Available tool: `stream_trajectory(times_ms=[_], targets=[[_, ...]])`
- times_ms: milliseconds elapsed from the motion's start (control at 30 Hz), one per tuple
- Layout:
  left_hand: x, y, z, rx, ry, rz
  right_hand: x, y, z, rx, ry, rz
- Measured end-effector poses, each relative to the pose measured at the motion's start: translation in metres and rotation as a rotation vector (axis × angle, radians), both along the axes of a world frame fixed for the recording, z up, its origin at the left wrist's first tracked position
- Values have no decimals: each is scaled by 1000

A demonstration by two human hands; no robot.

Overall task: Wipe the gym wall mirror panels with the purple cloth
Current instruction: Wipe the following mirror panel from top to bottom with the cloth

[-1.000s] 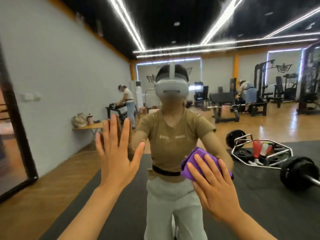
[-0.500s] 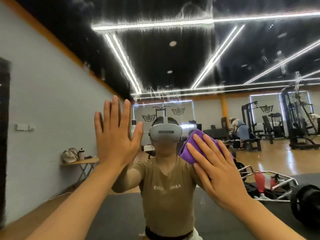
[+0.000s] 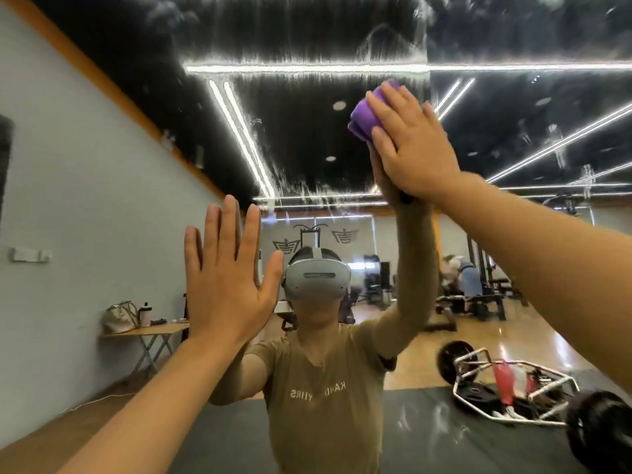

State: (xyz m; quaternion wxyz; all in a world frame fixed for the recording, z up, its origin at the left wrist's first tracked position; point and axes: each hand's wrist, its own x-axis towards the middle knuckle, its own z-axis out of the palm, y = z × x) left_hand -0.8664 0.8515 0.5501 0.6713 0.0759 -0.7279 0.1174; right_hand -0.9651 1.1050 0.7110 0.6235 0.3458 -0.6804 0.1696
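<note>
- Far left, reflected in the mirror [image 3: 342, 138]: grey side wall with an orange strip along its top edge, and a small white wall fitting [image 3: 29, 254].
- Lower left: folding table [image 3: 147, 331] against that wall, carrying a pale bag [image 3: 119, 316] and a bottle [image 3: 145, 314] just beside it.
- Left hand [image 3: 225, 285] was raised flat against the glass, fingers straight and slightly spread, thumb angled out. It held nothing.
- Centre: the person's reflection wore a grey headset [image 3: 316, 277] and a tan T-shirt [image 3: 325, 398] with mirrored lettering across the chest.
- Upper centre of the glass showed streaky wet smears over the dark reflected ceiling and its light strips. A vertical seam ran down just right of the smeared patch.
- Right hand [image 3: 410, 145] was high on the mirror, above head level, fingers straight and pressing the purple cloth [image 3: 366, 118] flat to the glass.
- The cloth was bunched under the fingers and palm. Only its left and top edges showed past the fingertips.
- The reflected right arm met the real hand at the cloth.
- Right of centre, in reflection: weight benches and machines on a wooden floor. Another person was bent over there, blurred.
- Lower right: a hex bar [image 3: 513, 388] lay on the dark mat with black plates on its ends. Something red and white lay inside its frame; could not tell what.
</note>
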Motion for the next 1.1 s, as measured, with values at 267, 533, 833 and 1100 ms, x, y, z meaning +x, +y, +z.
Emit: stream_trajectory(times_ms=[267, 533, 833, 1100], targets=[[-1, -1, -1, -8, 22, -7, 4, -4, -116, 243, 144, 26], [-2, 1, -1, -8, 28, -5, -2, 20, -261, 665, 294, -114], [-2, 0, -1, -6, 32, -22, 1, -7, -84, 525, 248, 0], [-2, -2, -1, -12, 49, -48, 9, -31, 23, 149, 110, -10]])
